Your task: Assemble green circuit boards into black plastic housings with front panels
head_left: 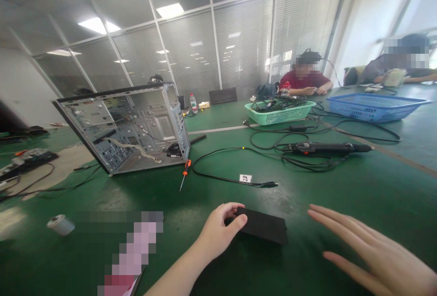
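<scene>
My left hand grips the left end of a flat black rectangular piece lying on the green table near the front edge. The fingers and thumb are closed round that end. My right hand hovers to the right of the black piece with its fingers stretched out flat, apart from it and holding nothing. An open grey computer case stands at the back left. A screwdriver with an orange handle lies just in front of the case.
Black cables and a black tool sprawl across the middle. A green basket and a blue basket stand behind, where two other people sit. A white roll lies at the left.
</scene>
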`<state>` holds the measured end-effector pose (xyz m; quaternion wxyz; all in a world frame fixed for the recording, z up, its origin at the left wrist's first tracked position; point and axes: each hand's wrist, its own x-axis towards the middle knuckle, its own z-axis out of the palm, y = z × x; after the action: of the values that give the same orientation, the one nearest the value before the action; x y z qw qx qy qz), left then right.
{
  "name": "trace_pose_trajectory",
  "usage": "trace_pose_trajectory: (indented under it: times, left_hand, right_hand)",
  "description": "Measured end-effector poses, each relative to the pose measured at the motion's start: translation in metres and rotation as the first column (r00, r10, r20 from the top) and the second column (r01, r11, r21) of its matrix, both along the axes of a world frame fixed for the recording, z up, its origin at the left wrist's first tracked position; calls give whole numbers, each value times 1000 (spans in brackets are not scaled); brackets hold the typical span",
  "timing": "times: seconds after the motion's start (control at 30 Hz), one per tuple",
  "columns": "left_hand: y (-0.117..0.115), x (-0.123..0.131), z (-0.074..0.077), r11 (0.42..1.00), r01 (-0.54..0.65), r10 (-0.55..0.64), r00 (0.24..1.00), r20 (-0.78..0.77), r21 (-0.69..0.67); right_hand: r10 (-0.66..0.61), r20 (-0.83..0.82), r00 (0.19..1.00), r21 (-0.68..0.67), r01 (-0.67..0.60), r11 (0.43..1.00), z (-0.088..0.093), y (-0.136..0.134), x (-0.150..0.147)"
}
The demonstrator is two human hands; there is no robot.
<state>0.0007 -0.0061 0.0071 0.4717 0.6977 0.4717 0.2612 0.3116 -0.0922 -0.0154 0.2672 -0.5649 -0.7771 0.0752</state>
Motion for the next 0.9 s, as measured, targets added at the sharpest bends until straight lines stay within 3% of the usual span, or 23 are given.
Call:
trace_pose_trajectory:
  times: [0.1,0.23,0.37,0.53,0.63,0.77,0.9]
  left_hand:
    - [0,2,2,999,17,-15,998,64,-37]
    - [-1,4,5,1000,9,-10,999,34,10]
    - [-3,0,8,996,-44,51,994,-95,77]
    - [-4,-6,3,985,88,-77,994,-78,151]
    - [-5,-5,2,969,120,-96,989,-116,215]
    - [-6,-1,7,973,130,-95,979,-179,193]
    - [-4,1,8,973,102,-69,985,-161,206]
  right_hand:
    - [123,47,991,-159,-114,981,12,12,-48]
    - [52,-125,991,-258,-83,963,16,22,-81]
    - [-58,-364,929,-365,-85,927,12,31,-83]
    - [-123,-591,798,-442,-192,876,17,41,-82]
    - [-153,-579,801,-461,-168,871,21,43,-83]
    - [-172,-514,841,-497,-127,859,23,44,-83]
    - [-121,-486,866,-407,-102,908,20,41,-80]
